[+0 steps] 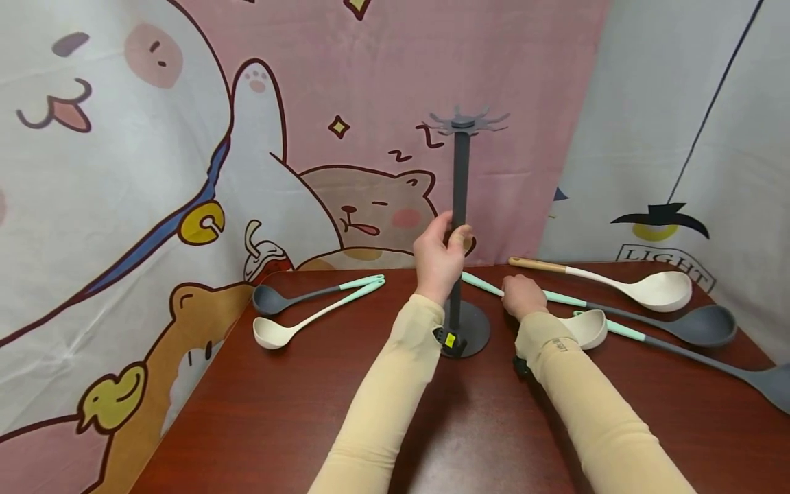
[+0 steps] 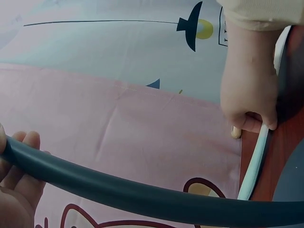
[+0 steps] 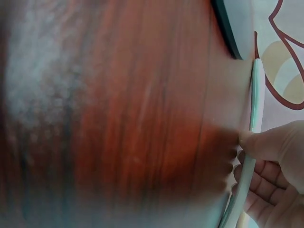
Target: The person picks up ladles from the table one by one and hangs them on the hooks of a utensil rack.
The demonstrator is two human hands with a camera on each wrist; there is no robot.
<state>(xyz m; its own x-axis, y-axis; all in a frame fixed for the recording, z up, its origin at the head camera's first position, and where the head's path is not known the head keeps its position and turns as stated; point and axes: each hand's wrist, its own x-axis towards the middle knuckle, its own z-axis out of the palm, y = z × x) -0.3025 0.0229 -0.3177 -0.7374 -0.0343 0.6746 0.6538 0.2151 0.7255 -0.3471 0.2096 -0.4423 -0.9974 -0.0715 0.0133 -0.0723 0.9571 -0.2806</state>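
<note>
A dark grey utensil stand (image 1: 460,178) rises from a round base, with a ring of hooks at its top. My left hand (image 1: 439,257) grips its pole about halfway up; in the left wrist view the fingers (image 2: 28,142) curl round it. Right of the base, low over the table, my right hand (image 1: 524,296) pinches a white ladle (image 1: 589,331) by its mint-and-white handle. The handle's mint end (image 3: 256,95) reaches past the thumb in the right wrist view, and my wrist hides part of the ladle in the head view.
On the left lie a small grey ladle (image 1: 269,300) and a white ladle (image 1: 271,333). To the right are a wooden-handled white ladle (image 1: 666,291), a grey ladle (image 1: 706,325) and another grey utensil (image 1: 774,384). A printed cloth (image 1: 512,62) hangs behind the brown table (image 1: 278,418).
</note>
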